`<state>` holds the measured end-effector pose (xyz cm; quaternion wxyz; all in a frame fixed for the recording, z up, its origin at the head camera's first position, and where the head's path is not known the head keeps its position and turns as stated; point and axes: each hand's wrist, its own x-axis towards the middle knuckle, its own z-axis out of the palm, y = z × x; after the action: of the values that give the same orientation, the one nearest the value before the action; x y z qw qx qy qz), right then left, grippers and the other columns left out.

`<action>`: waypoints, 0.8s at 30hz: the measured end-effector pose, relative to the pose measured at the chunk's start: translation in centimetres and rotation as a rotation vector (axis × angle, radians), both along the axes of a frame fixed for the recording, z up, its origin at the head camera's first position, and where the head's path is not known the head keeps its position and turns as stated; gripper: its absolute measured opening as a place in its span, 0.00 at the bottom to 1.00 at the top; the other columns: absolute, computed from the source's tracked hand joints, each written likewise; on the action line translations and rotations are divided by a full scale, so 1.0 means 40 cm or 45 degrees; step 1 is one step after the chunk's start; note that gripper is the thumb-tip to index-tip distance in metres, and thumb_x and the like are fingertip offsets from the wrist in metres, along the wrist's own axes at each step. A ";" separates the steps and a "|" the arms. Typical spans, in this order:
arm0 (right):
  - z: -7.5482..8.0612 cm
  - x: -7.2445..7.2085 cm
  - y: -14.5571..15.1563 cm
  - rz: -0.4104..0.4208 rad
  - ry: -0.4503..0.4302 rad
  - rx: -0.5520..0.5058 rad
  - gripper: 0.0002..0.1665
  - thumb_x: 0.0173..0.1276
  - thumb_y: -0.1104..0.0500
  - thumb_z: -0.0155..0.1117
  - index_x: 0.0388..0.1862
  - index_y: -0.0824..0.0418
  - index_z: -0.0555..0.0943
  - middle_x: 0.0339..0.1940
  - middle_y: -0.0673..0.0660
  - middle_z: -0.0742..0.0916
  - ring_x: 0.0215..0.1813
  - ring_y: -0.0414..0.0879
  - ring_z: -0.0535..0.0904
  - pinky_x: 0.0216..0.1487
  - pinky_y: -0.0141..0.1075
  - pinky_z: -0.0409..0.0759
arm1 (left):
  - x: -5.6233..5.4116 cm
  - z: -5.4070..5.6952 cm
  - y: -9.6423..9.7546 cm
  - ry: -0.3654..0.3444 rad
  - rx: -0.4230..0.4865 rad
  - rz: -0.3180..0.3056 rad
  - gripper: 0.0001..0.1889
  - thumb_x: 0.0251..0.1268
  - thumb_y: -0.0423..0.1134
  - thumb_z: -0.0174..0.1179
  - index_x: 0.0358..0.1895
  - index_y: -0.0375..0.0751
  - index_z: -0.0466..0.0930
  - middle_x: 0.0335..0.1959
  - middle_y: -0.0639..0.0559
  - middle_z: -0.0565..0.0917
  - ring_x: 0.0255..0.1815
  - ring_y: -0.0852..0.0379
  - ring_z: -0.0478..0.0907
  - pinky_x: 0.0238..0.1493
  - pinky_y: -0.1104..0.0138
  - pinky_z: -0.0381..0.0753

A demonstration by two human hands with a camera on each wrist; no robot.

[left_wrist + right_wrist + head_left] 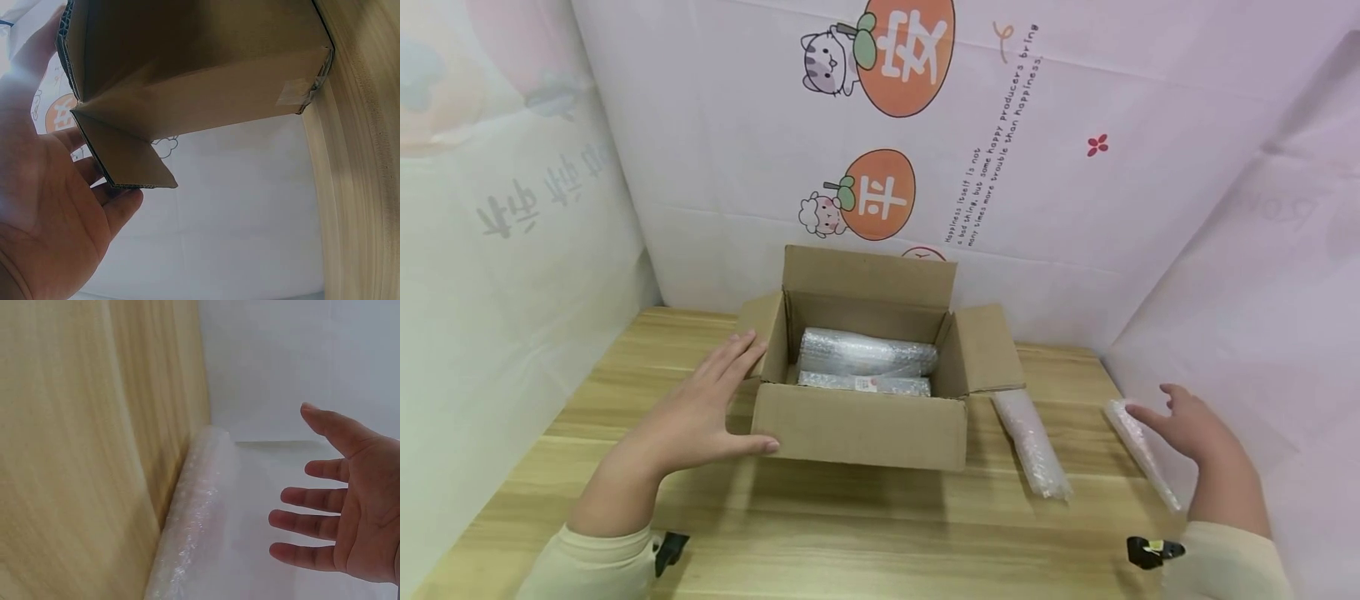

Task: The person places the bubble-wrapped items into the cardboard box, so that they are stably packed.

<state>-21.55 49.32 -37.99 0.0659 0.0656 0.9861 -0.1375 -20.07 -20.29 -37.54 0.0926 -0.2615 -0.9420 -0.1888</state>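
An uncovered cardboard box (859, 427), flaps spread, stands at the middle back of the table. My left hand (700, 417) rests against its left side, fingers extended along the side flap (122, 153) and thumb at the front flap's corner. Inside the box lie a bubble-wrapped roll (868, 352) and, in front of it, another wrapped package (831, 380) with a small label. My right hand (1195, 429) hovers, fingers spread and holding nothing, beside a slim bubble-wrapped package (1142, 454) at the table's right edge. In the right wrist view that package (190, 519) lies left of the fingers.
Another bubble-wrapped roll (1033, 446) lies on the wooden table (865, 533), partly under the box's right flap (992, 346). White printed cloth (722, 150) hangs behind and at both sides, close to the table edges.
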 end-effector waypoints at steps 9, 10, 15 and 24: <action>-0.040 -0.005 0.024 -0.046 -0.144 0.041 0.68 0.67 0.25 0.47 0.70 0.88 0.43 0.63 0.91 0.57 0.62 0.86 0.56 0.58 0.73 0.63 | 0.003 0.001 0.002 0.025 0.003 0.004 0.64 0.42 0.80 0.59 0.80 0.57 0.40 0.82 0.53 0.43 0.81 0.45 0.40 0.71 0.38 0.57; -0.045 -0.005 0.026 -0.057 -0.165 0.037 0.69 0.67 0.25 0.48 0.69 0.88 0.43 0.63 0.91 0.57 0.62 0.86 0.55 0.58 0.73 0.63 | 0.003 0.001 0.002 0.029 0.002 0.004 0.64 0.42 0.80 0.59 0.80 0.57 0.40 0.81 0.53 0.43 0.81 0.45 0.40 0.71 0.38 0.58; -0.066 -0.008 0.031 -0.081 -0.228 0.018 0.70 0.65 0.26 0.51 0.69 0.88 0.42 0.63 0.91 0.56 0.63 0.86 0.55 0.60 0.73 0.61 | 0.003 0.001 0.002 0.041 -0.004 0.002 0.63 0.42 0.81 0.59 0.80 0.57 0.40 0.81 0.53 0.43 0.81 0.44 0.41 0.71 0.37 0.58; -0.096 -0.010 0.041 -0.106 -0.295 -0.049 0.68 0.66 0.30 0.56 0.69 0.88 0.41 0.65 0.90 0.53 0.65 0.85 0.53 0.63 0.73 0.58 | 0.003 -0.001 0.001 0.045 -0.004 -0.001 0.63 0.43 0.80 0.59 0.80 0.57 0.40 0.81 0.52 0.43 0.81 0.44 0.41 0.72 0.38 0.58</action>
<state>-21.95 50.96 -41.84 0.1748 0.1206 0.9655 -0.1506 -19.94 -20.25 -37.59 0.1087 -0.2652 -0.9405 -0.1828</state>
